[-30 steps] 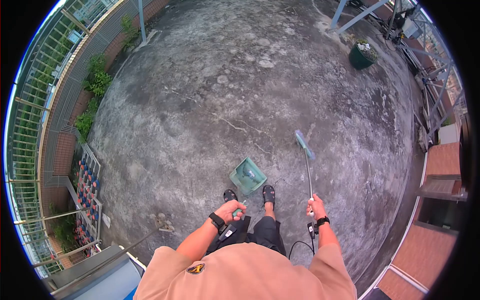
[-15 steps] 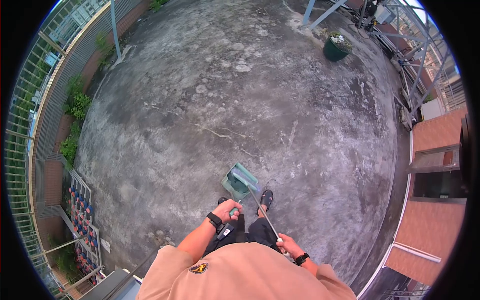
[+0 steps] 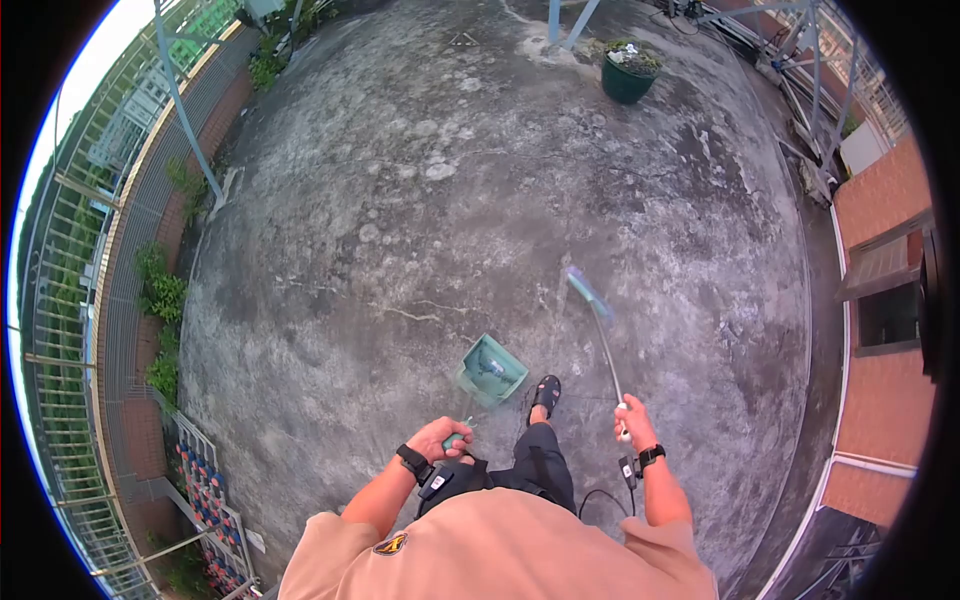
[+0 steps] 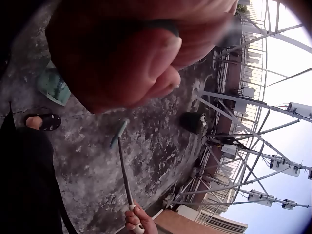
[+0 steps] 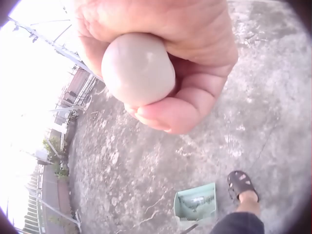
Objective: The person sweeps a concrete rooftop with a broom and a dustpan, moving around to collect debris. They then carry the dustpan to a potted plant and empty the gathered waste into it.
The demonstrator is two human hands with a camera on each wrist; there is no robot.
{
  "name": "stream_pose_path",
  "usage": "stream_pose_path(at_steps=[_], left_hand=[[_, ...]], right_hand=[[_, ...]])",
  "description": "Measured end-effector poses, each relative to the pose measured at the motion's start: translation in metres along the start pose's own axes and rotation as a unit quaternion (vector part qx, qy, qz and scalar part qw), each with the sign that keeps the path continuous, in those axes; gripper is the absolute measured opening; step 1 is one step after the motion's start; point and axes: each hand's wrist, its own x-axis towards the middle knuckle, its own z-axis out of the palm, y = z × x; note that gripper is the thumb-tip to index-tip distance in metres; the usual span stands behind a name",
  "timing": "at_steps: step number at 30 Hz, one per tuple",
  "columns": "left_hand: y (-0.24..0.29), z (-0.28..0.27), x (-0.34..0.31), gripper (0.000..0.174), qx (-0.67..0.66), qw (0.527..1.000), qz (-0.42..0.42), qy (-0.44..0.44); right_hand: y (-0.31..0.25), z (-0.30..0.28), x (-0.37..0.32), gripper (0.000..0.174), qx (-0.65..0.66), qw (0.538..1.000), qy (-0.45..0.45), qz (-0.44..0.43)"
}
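Observation:
My left hand [image 3: 437, 438] grips the green handle end [image 3: 455, 440] of a long-handled dustpan, low in front of the left thigh. The pale green dustpan [image 3: 490, 390] sits ahead of the feet, its open side away from me, with some small debris inside. In my right hand [image 3: 634, 424] is the white grip of a broom [image 3: 611, 364], its rounded end [image 5: 139, 68] filling the right wrist view. The grey shaft slants forward to a blue-green broom head [image 3: 590, 294] over the concrete, right of and beyond the dustpan. Curled fingers [image 4: 163, 58] hide the dustpan handle in the left wrist view.
Stained, cracked concrete floor [image 3: 400, 240] spreads ahead. A dark green planter [image 3: 628, 82] stands far off near blue metal posts. Railing and plants [image 3: 160, 290] line the left, with a rack of red and blue pieces [image 3: 205, 490]; a brick wall [image 3: 880, 420] runs along the right.
The broom head swung in over the dustpan half a second ago and is now back out to the front right. The right hand moved in and out with it; the left keeps its grip.

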Motion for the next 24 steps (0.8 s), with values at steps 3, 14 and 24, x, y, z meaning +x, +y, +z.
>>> stream_pose_path(at_steps=[3,14,24], left_hand=[[0.02,0.03,0.021,0.008,-0.01,1.0,-0.009,0.021],[0.085,0.129,0.089,0.007,0.07,0.997,-0.019,0.016],[0.124,0.145,0.089,0.007,0.027,0.999,-0.04,-0.003]], right_hand=[[-0.039,-0.046,0.066,0.067,-0.001,0.999,0.022,-0.033],[0.036,-0.02,0.048,0.064,-0.137,0.989,-0.046,0.02],[0.003,-0.024,-0.048,0.064,-0.017,0.985,-0.143,0.099]])
